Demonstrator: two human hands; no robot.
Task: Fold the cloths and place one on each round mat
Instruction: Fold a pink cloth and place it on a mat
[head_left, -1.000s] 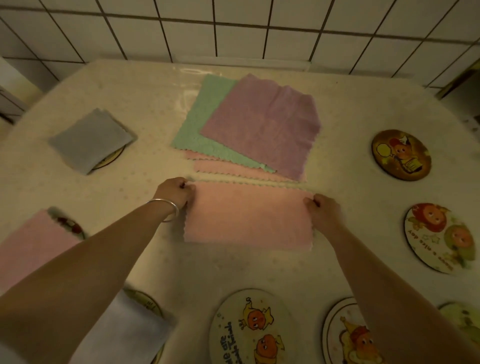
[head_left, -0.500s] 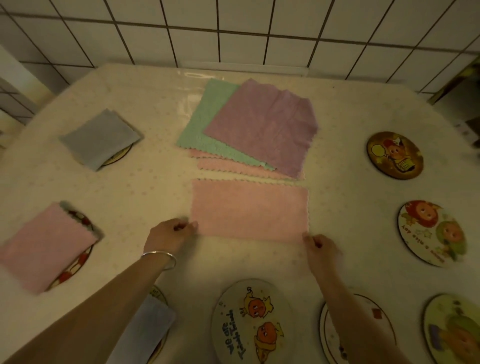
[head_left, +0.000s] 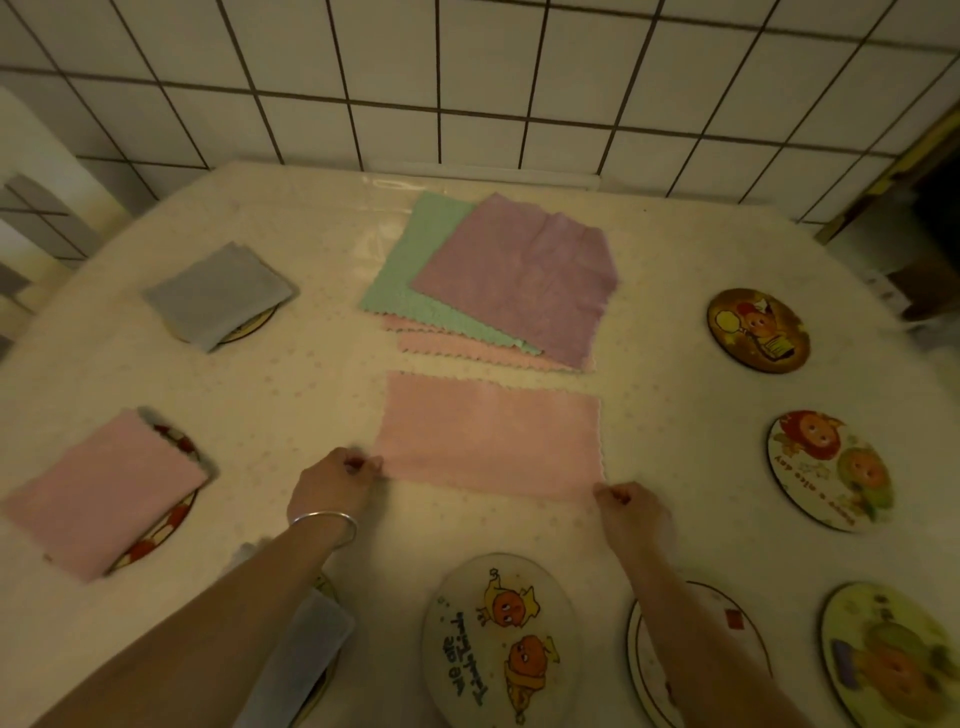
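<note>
A pink cloth (head_left: 491, 436), folded into a long rectangle, lies flat in the middle of the table. My left hand (head_left: 330, 488) pinches its near left corner. My right hand (head_left: 631, 512) pinches its near right corner. Behind it lies a stack of unfolded cloths: purple (head_left: 519, 278) on top, green (head_left: 410, 275) under it, pink (head_left: 467, 348) at the bottom. Folded cloths rest on three mats at the left: grey (head_left: 218, 293), pink (head_left: 101, 491) and a pale one (head_left: 304, 660) partly hidden by my left forearm. Bare round mats (head_left: 498, 639) lie near and to the right.
Bare cartoon-printed mats sit at the right: a dark one (head_left: 758, 330), a white one (head_left: 828, 470), a yellowish one (head_left: 893, 660) and one (head_left: 727, 629) under my right forearm. A tiled wall (head_left: 467, 78) borders the table's far edge.
Both hands slid from the cloth's far corners down its sides to the near corners. The cloth stays folded in a rectangle.
</note>
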